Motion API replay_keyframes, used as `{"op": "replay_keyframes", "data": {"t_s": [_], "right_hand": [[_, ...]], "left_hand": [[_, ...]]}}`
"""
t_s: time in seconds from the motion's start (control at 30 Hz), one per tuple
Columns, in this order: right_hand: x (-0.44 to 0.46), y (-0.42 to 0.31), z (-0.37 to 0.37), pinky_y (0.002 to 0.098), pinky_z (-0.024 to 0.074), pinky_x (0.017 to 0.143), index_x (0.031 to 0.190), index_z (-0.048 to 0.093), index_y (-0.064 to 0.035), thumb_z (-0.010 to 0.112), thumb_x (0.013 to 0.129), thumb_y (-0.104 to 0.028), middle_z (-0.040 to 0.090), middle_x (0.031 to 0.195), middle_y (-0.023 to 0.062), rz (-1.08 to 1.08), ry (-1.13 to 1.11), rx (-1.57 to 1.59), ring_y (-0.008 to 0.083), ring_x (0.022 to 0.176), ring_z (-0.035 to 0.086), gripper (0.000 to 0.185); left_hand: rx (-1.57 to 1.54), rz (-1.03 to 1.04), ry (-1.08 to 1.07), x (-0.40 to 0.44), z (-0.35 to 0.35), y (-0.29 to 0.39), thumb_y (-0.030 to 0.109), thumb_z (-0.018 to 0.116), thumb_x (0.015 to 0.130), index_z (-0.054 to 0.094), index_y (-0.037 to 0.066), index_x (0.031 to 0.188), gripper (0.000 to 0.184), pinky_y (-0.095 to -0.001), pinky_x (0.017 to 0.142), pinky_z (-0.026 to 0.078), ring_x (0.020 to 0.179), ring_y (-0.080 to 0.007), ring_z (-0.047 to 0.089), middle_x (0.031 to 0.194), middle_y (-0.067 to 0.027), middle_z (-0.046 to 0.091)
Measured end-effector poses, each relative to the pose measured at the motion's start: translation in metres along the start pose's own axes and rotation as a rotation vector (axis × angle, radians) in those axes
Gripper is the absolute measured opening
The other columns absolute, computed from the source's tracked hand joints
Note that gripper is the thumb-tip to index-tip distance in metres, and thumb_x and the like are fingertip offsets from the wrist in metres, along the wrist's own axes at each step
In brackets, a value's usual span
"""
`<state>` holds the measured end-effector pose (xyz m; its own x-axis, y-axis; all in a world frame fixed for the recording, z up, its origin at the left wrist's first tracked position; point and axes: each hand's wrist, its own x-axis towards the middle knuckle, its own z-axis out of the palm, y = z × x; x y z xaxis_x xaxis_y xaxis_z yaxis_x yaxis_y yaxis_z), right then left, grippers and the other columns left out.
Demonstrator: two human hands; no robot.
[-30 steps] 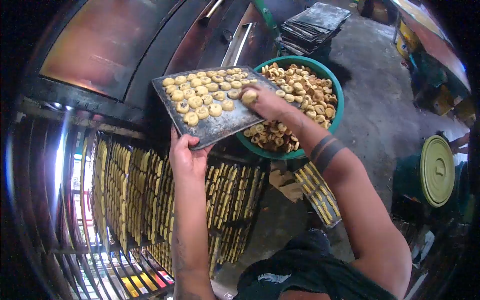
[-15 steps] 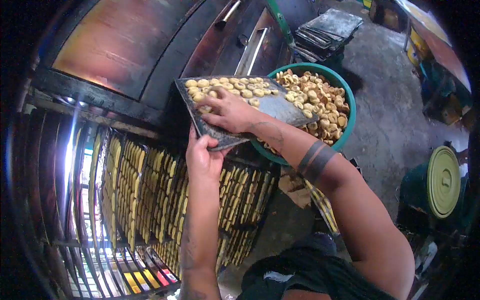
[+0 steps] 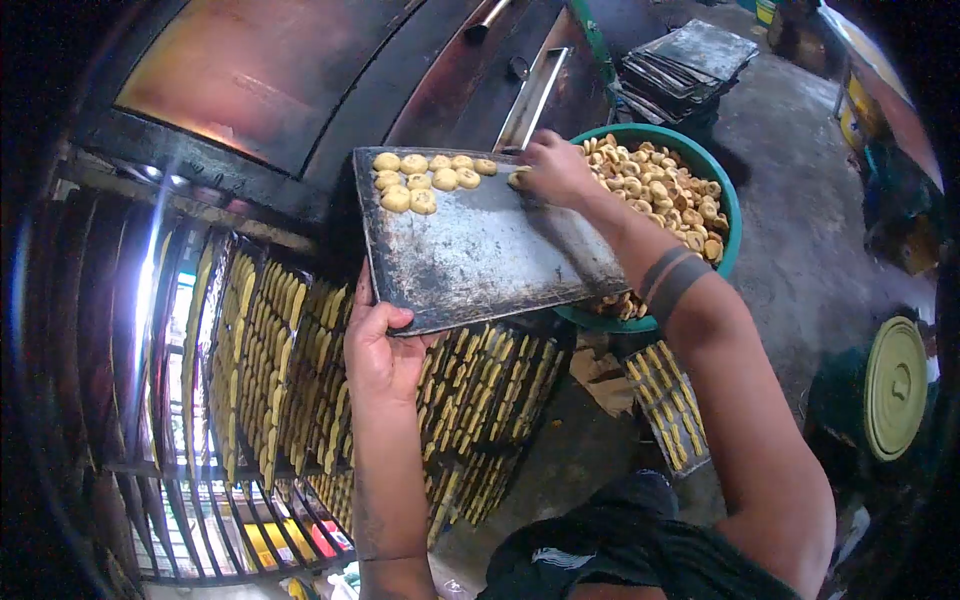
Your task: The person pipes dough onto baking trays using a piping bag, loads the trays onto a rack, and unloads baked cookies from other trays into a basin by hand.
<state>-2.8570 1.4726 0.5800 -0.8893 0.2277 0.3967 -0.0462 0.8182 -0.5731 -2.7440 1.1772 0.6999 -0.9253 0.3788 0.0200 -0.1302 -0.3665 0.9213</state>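
Note:
A dark, worn baking tray point(image 3: 470, 250) is held tilted, its right end over a green tub. My left hand point(image 3: 382, 345) is closed on the tray's near left corner, thumb on top and fingers beneath. Round golden cookies point(image 3: 445, 179) sit in a group at the tray's far left; the middle is bare, scuffed metal. My right hand point(image 3: 556, 172) is at the far right edge of the tray, fingers down and partly blurred, beside a cookie point(image 3: 518, 178). The green tub point(image 3: 735, 215) is heaped with loose cookies point(image 3: 665, 195).
Below the tray, a rack holds several trays of cookies point(image 3: 265, 350). Another cookie tray point(image 3: 668, 410) is low near my body. Dark metal doors point(image 3: 240, 80) with a handle point(image 3: 535, 95) rise behind. Stacked trays point(image 3: 690, 60) lie beyond the tub; a lidded bin point(image 3: 893, 390) stands right.
My right hand has swept rightward across the tray toward the tub. Many cookies have left the tray's middle and right; a group remains at the far left. My left hand keeps its hold.

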Motion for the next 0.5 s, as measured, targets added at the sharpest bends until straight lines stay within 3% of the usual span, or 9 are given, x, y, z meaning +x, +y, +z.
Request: {"op": "replay_keyframes", "data": {"t_s": [0.03, 0.13, 0.27, 0.3, 0.5], "right_hand": [[0.016, -0.021, 0.012, 0.0434, 0.0372, 0.103, 0.122, 0.057, -0.0110, 0.058, 0.081, -0.033, 0.045, 0.134, 0.0203, -0.117, 0.203, 0.201, 0.0377, 0.123, 0.044, 0.046], [0.018, -0.122, -0.011, 0.0428, 0.0297, 0.108, 0.133, 0.047, -0.0165, 0.063, 0.079, -0.050, 0.038, 0.141, 0.0199, -0.545, 0.163, 0.595, 0.0377, 0.129, 0.037, 0.066], [0.018, -0.136, 0.018, 0.0458, 0.0284, 0.108, 0.131, 0.050, -0.0188, 0.057, 0.084, -0.051, 0.037, 0.142, 0.0178, -0.638, 0.275, 0.406, 0.0391, 0.130, 0.035, 0.058], [0.015, -0.128, 0.023, 0.0453, 0.0307, 0.106, 0.129, 0.050, -0.0176, 0.055, 0.085, -0.050, 0.038, 0.141, 0.0156, -0.647, 0.256, 0.419, 0.0374, 0.129, 0.036, 0.055], [0.002, -0.018, 0.075, 0.0462, 0.0336, 0.105, 0.132, 0.045, -0.0193, 0.052, 0.088, -0.048, 0.035, 0.143, 0.0110, -0.180, 0.178, 0.247, 0.0368, 0.129, 0.036, 0.054]], "left_hand": [[0.013, 0.000, 0.007, 0.000, 0.000, 0.001, -0.007, 0.042, 0.058, 0.039, 0.008, 0.137, 0.080, -0.0486, 0.079, 0.056, 0.105, -0.0322, 0.059, 0.121, -0.0144, 0.055], [0.013, 0.015, 0.008, -0.002, 0.004, 0.005, -0.008, 0.042, 0.057, 0.039, 0.006, 0.137, 0.081, -0.0457, 0.084, 0.054, 0.107, -0.0311, 0.058, 0.121, -0.0140, 0.055], [0.066, 0.059, 0.010, -0.018, 0.004, 0.009, -0.011, 0.041, 0.056, 0.038, 0.002, 0.137, 0.083, -0.0413, 0.092, 0.050, 0.112, -0.0289, 0.055, 0.123, -0.0137, 0.054], [0.073, 0.060, 0.011, -0.023, -0.002, 0.010, -0.011, 0.040, 0.056, 0.039, 0.002, 0.138, 0.083, -0.0407, 0.093, 0.049, 0.112, -0.0282, 0.055, 0.124, -0.0137, 0.054], [0.135, 0.107, 0.027, -0.042, -0.012, 0.005, -0.013, 0.038, 0.057, 0.038, 0.001, 0.139, 0.082, -0.0357, 0.092, 0.049, 0.111, -0.0252, 0.056, 0.127, -0.0133, 0.053]]}}
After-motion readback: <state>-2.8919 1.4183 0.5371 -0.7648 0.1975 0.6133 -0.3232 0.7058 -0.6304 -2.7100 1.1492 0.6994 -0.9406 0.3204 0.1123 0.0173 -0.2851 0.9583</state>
